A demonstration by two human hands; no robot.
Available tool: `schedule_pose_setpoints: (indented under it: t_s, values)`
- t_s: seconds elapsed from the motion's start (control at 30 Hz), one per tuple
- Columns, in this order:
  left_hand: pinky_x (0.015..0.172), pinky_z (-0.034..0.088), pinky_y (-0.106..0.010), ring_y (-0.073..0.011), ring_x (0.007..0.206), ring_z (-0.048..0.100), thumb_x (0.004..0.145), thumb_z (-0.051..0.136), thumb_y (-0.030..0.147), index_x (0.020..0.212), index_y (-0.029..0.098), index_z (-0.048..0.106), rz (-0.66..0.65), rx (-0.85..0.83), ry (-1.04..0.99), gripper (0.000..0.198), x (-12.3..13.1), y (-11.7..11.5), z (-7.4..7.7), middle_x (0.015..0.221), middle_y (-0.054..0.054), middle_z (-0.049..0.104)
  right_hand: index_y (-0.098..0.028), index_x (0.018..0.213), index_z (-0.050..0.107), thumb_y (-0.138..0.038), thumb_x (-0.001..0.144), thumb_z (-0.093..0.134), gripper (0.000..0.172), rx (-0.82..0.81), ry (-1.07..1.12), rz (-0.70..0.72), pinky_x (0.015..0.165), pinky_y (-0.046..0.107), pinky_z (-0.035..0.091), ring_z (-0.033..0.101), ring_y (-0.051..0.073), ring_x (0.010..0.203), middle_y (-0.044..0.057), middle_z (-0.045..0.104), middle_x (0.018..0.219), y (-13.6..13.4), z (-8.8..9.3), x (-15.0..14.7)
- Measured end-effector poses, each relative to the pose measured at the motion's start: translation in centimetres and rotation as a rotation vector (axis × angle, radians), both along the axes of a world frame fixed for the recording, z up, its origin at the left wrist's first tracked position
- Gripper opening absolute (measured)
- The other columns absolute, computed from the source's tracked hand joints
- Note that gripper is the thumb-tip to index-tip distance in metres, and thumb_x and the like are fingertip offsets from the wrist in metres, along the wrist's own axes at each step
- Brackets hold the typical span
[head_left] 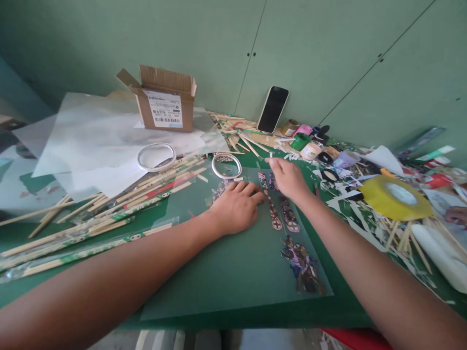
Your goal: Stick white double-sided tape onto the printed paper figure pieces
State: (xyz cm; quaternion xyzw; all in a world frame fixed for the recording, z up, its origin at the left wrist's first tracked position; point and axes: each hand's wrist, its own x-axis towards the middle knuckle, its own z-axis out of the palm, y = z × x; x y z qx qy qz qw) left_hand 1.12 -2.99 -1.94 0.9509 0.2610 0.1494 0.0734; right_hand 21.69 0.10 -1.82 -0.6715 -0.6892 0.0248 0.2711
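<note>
My left hand (pixel 236 206) lies flat on a clear plastic sheet (pixel 233 272) that covers the green table, fingers stretched out toward some patterned paper strips (pixel 274 214). My right hand (pixel 288 177) rests just beyond, over the top ends of those strips, fingers loosely curled and pressing down; nothing I can name is in it. Another patterned cut-out (pixel 302 265) lies under the sheet nearer to me.
Two white rings (pixel 156 156) (pixel 226 166) lie beyond my hands. Chopsticks (pixel 91 221) are strewn at left by an open cardboard box (pixel 166 99) on white paper. A phone (pixel 273 109) leans on the wall. Small paint jars (pixel 311 149), yellow tape (pixel 396 197) and paper scraps crowd the right.
</note>
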Motion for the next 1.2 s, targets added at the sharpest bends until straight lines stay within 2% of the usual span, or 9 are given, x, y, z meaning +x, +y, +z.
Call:
schedule_pose_setpoints:
  t_s: [0.1, 0.17, 0.23, 0.43, 0.63, 0.8, 0.97, 1.07, 1.2]
  values:
    - [0.097, 0.041, -0.042, -0.0269, 0.108, 0.052, 0.090, 0.044, 0.022, 0.115, 0.014, 0.058, 0.030, 0.018, 0.009, 0.030, 0.2, -0.1, 0.0, 0.117, -0.011, 0.059, -0.013, 0.137, 0.053, -0.048, 0.096, 0.029, 0.059, -0.124, -0.091, 0.204, 0.115, 0.050, 0.032, 0.041, 0.029, 0.139, 0.015, 0.048, 0.147, -3.0, -1.2, -0.5]
    - [0.095, 0.042, -0.041, -0.0276, 0.105, 0.052, 0.089, 0.044, 0.022, 0.110, 0.011, 0.057, 0.072, 0.025, 0.025, 0.028, 0.4, -0.1, 0.1, 0.111, -0.013, 0.059, -0.012, 0.147, 0.039, -0.053, 0.095, 0.030, 0.067, -0.195, -0.143, 0.244, 0.119, 0.053, 0.024, 0.025, 0.030, 0.147, 0.015, 0.031, 0.157, -4.0, -2.0, -0.6]
    - [0.094, 0.042, -0.041, -0.0281, 0.104, 0.052, 0.088, 0.044, 0.022, 0.108, 0.010, 0.056, 0.107, 0.031, 0.037, 0.026, 0.5, -0.1, 0.2, 0.109, -0.014, 0.058, -0.011, 0.152, 0.029, -0.055, 0.095, 0.027, 0.072, -0.237, -0.175, 0.247, 0.121, 0.053, 0.019, 0.016, 0.030, 0.149, 0.015, 0.021, 0.160, -4.2, -2.4, -0.5]
    - [0.095, 0.042, -0.042, -0.0282, 0.106, 0.051, 0.088, 0.045, 0.025, 0.115, 0.010, 0.052, 0.108, 0.028, 0.033, 0.031, 0.4, 0.2, 0.3, 0.113, -0.013, 0.058, -0.017, 0.155, 0.024, -0.059, 0.096, 0.026, 0.072, -0.271, -0.208, 0.247, 0.122, 0.053, 0.016, 0.010, 0.030, 0.149, 0.011, 0.018, 0.161, -4.3, -2.0, -0.6]
    - [0.095, 0.042, -0.044, -0.0292, 0.108, 0.051, 0.086, 0.046, 0.024, 0.118, 0.011, 0.052, 0.117, -0.006, 0.015, 0.035, 0.4, 0.3, 0.3, 0.114, -0.013, 0.058, -0.012, 0.155, 0.020, -0.066, 0.094, 0.026, 0.082, -0.384, -0.195, 0.240, 0.123, 0.051, 0.012, 0.004, 0.028, 0.150, 0.012, 0.009, 0.162, -7.9, -0.7, -1.5]
    - [0.098, 0.042, -0.044, -0.0271, 0.110, 0.052, 0.083, 0.048, 0.018, 0.116, 0.013, 0.050, 0.086, -0.142, -0.122, 0.033, 0.2, 0.7, 0.3, 0.116, -0.012, 0.060, -0.015, 0.153, 0.030, -0.064, 0.096, 0.023, 0.076, -0.423, -0.066, 0.264, 0.122, 0.051, 0.018, 0.010, 0.027, 0.150, 0.007, 0.019, 0.161, -9.5, -0.3, -1.1]
    - [0.096, 0.045, -0.038, -0.0201, 0.104, 0.057, 0.083, 0.047, 0.011, 0.107, 0.016, 0.051, 0.122, -0.281, -0.357, 0.025, 0.0, 1.3, 0.3, 0.109, -0.008, 0.065, -0.018, 0.144, 0.048, -0.051, 0.099, 0.027, 0.060, -0.195, 0.118, 0.240, 0.120, 0.049, 0.026, 0.031, 0.024, 0.145, 0.007, 0.041, 0.152, -9.3, -1.7, -0.6]
    - [0.090, 0.047, -0.037, -0.0195, 0.094, 0.060, 0.084, 0.048, 0.013, 0.103, 0.017, 0.054, 0.167, -0.247, -0.344, 0.020, 0.0, 0.9, 0.5, 0.098, -0.007, 0.066, -0.018, 0.134, 0.059, -0.044, 0.099, 0.030, 0.052, -0.058, 0.205, 0.171, 0.115, 0.046, 0.035, 0.046, 0.023, 0.136, 0.009, 0.055, 0.142, -9.3, -2.2, -0.7]
    - [0.090, 0.047, -0.038, -0.0201, 0.091, 0.061, 0.086, 0.051, 0.018, 0.099, 0.018, 0.059, 0.138, -0.192, -0.213, 0.015, 0.3, 0.0, 0.9, 0.091, -0.005, 0.066, -0.018, 0.116, 0.070, -0.040, 0.096, 0.036, 0.045, 0.023, 0.215, 0.097, 0.112, 0.045, 0.039, 0.053, 0.025, 0.130, 0.010, 0.063, 0.131, -9.3, -2.4, -1.0]
